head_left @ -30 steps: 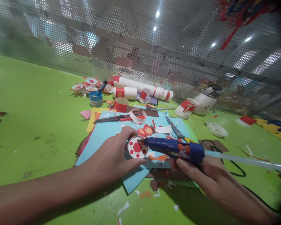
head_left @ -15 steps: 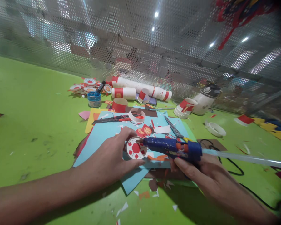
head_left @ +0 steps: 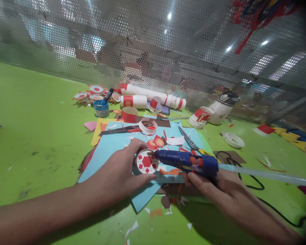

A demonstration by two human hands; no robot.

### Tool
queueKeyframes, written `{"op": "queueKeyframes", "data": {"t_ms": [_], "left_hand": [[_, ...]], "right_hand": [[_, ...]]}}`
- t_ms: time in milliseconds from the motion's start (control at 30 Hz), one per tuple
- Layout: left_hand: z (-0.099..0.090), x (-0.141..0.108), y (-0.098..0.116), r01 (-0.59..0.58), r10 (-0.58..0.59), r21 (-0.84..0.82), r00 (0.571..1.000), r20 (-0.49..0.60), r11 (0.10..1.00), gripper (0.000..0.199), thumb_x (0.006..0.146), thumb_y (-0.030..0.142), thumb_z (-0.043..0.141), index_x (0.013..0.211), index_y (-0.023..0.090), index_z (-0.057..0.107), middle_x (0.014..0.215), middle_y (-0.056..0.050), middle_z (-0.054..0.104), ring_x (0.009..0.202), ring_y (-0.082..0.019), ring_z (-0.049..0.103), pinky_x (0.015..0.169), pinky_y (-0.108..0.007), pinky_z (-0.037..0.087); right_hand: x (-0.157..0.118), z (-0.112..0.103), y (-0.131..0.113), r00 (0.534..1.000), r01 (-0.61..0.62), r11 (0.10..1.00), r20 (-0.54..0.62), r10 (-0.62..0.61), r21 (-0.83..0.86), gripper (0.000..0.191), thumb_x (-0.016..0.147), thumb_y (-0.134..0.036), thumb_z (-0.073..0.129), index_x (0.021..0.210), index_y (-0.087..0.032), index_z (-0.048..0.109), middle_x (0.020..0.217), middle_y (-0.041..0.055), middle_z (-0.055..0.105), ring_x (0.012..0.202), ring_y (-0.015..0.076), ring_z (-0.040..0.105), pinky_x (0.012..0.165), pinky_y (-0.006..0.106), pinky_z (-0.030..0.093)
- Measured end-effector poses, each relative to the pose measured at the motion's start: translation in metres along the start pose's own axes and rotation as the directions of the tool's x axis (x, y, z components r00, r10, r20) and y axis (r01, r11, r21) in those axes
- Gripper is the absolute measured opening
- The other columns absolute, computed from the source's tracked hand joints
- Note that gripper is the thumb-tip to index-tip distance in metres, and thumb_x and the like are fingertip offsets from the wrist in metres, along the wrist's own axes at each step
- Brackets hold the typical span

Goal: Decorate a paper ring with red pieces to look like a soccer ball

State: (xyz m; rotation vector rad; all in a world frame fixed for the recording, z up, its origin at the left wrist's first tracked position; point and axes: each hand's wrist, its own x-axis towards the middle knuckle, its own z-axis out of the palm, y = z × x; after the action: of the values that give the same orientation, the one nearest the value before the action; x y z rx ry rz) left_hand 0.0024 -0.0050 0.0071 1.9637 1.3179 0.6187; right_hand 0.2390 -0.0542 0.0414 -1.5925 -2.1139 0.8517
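My left hand is closed round the rim of a small round white cup piece with red shapes on its face, thumb and fingers on opposite sides. In my right hand is a blue glue gun, held sideways with its nozzle at the upper part of the patterned face. A long clear glue stick sticks out of the gun's back. Below both lies light blue paper. Red round paper pieces lie just beyond the cup piece.
Scissors, a white paper ring and a red ring lie beyond. Further back are a blue jar, white cup rolls, stacked cups and a white bottle. A black cord runs at right.
The view has shifted very slightly. The nozzle tip sits a little differently on the cup piece's face, while both hands keep their holds.
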Motion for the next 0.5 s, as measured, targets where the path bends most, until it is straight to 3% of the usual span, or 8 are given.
{"op": "queueKeyframes", "data": {"t_ms": [200, 367, 500], "left_hand": [[0.000, 0.001, 0.000, -0.023, 0.022, 0.012, 0.999, 0.035, 1.000, 0.037, 0.076, 0.036, 0.065, 0.107, 0.025, 0.049, 0.102, -0.005, 0.070, 0.091, -0.028, 0.065, 0.076, -0.039, 0.048], [0.000, 0.000, -0.002, -0.023, 0.023, 0.005, 1.000, 0.015, 1.000, 0.040, 0.075, 0.038, 0.065, 0.109, 0.025, 0.047, 0.105, -0.006, 0.070, 0.094, -0.029, 0.065, 0.077, -0.040, 0.048], [-0.001, 0.001, -0.003, -0.031, 0.031, -0.017, 0.999, -0.023, 0.999, 0.044, 0.075, 0.044, 0.066, 0.108, 0.024, 0.047, 0.109, -0.009, 0.069, 0.097, -0.030, 0.065, 0.078, -0.042, 0.049]], "right_hand": [[-0.004, 0.002, -0.008, 0.970, 0.209, 0.949, -0.074, -0.232, -0.236, 0.019, 0.092, -0.030, 0.049, 0.101, -0.025, 0.066, 0.095, 0.0060, 0.072, 0.082, 0.0222, 0.068, 0.068, 0.031, 0.056], [-0.008, -0.001, -0.011, 0.956, 0.275, 0.932, -0.034, -0.291, -0.236, 0.020, 0.092, -0.031, 0.051, 0.102, -0.027, 0.067, 0.094, 0.0058, 0.072, 0.083, 0.0227, 0.067, 0.071, 0.031, 0.054], [-0.011, -0.007, -0.009, 0.917, 0.304, 0.913, -0.176, -0.358, -0.272, 0.019, 0.088, -0.033, 0.055, 0.101, -0.029, 0.068, 0.096, 0.0067, 0.072, 0.086, 0.0268, 0.067, 0.068, 0.032, 0.053]]}}
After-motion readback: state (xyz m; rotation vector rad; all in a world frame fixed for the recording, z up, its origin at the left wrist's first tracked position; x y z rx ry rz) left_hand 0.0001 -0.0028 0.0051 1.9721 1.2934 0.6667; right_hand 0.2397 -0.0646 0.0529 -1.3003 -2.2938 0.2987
